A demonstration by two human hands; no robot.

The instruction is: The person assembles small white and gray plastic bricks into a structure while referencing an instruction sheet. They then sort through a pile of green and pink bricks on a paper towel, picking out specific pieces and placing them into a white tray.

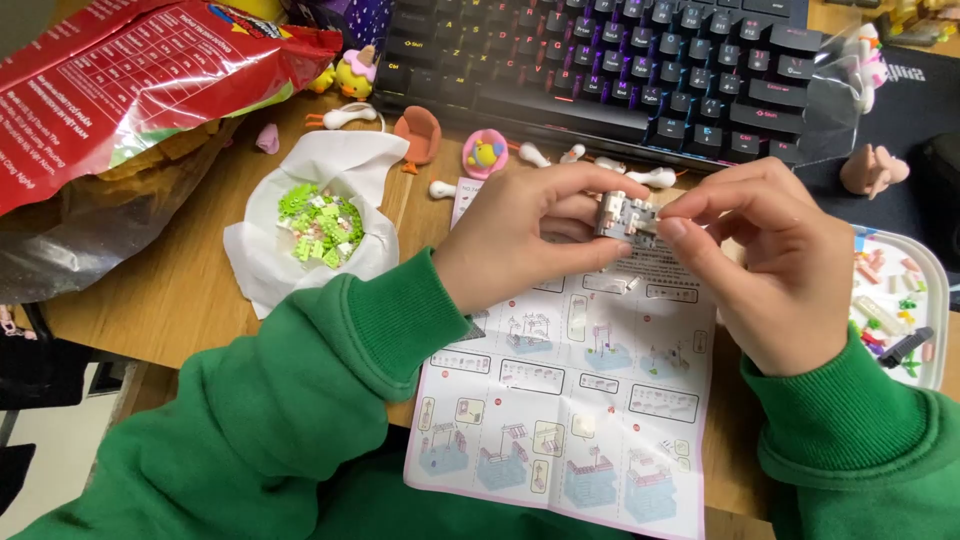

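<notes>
Gripping a small grey block assembly [625, 215] between them above the instruction sheet [570, 400], left hand [530, 235] and right hand [770, 270] pinch opposite ends, equally near.

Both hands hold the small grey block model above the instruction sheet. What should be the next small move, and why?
Probably press the piece under the right hand fingertips down onto the grey block model, while the left hand steadies it. The right fingertips already touch the model's edge, both hands pinch it above the instruction sheet, and neither hand reaches toward the loose green bricks.
</notes>
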